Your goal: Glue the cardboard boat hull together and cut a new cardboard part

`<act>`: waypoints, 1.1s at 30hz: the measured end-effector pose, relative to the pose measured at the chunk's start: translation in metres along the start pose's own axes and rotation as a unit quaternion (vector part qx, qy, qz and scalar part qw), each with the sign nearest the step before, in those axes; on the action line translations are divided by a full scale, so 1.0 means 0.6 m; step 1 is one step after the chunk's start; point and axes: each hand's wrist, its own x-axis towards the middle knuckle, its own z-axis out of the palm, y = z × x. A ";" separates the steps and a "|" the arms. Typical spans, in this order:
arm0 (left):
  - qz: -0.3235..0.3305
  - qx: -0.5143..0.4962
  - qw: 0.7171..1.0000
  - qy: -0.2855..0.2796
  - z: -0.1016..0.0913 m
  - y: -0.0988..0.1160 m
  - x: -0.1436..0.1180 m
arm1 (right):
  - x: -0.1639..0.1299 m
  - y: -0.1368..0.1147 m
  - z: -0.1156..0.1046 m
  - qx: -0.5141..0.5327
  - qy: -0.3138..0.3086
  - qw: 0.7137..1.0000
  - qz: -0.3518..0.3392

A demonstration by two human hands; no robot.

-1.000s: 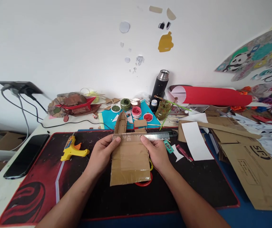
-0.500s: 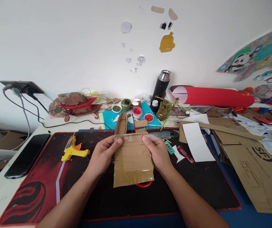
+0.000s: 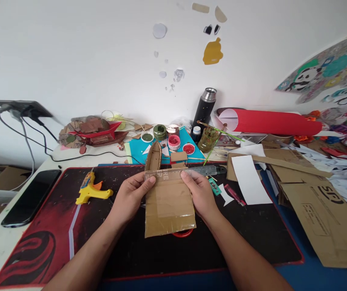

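Both my hands hold up a brown cardboard piece (image 3: 170, 206) over the desk mat, its lower part glossy with tape. A clear ruler (image 3: 206, 171) lies along its top edge and sticks out to the right, with a dark end. My left hand (image 3: 132, 196) pinches the upper left corner, thumb in front and fingers behind. My right hand (image 3: 202, 194) grips the upper right side, its thumb pressing on the ruler's strip. Just beyond the top edge sits a small cardboard boat (image 3: 153, 158). Something red and round is partly hidden beneath the cardboard.
A yellow glue gun (image 3: 93, 190) and a phone (image 3: 30, 198) lie left. Paint pots (image 3: 174, 142), a black flask (image 3: 204, 107) and a brush jar (image 3: 208, 139) stand at the back. White paper (image 3: 250, 180), a pink cutter (image 3: 234, 194) and cardboard sheets (image 3: 313, 218) are right.
The view has shifted slightly, so the surroundings sit a little further left and up. Both hands keep the same hold on the cardboard and ruler.
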 end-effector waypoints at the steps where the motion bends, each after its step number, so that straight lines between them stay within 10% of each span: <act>1: 0.000 0.002 1.000 0.003 0.000 0.000 0.000 | 0.000 0.001 -0.001 -0.001 -0.001 1.000 0.003; 13: 0.098 0.084 0.990 0.057 0.000 0.009 -0.012 | -0.001 0.011 -0.005 0.029 -0.041 0.999 0.007; 24: 0.281 0.260 0.918 0.101 -0.003 0.033 -0.058 | 0.006 0.012 -0.022 -0.014 -0.093 0.994 -0.055; 33: 0.151 0.139 0.971 0.126 -0.003 0.029 -0.039 | -0.002 0.010 -0.017 -0.030 -0.079 0.996 -0.015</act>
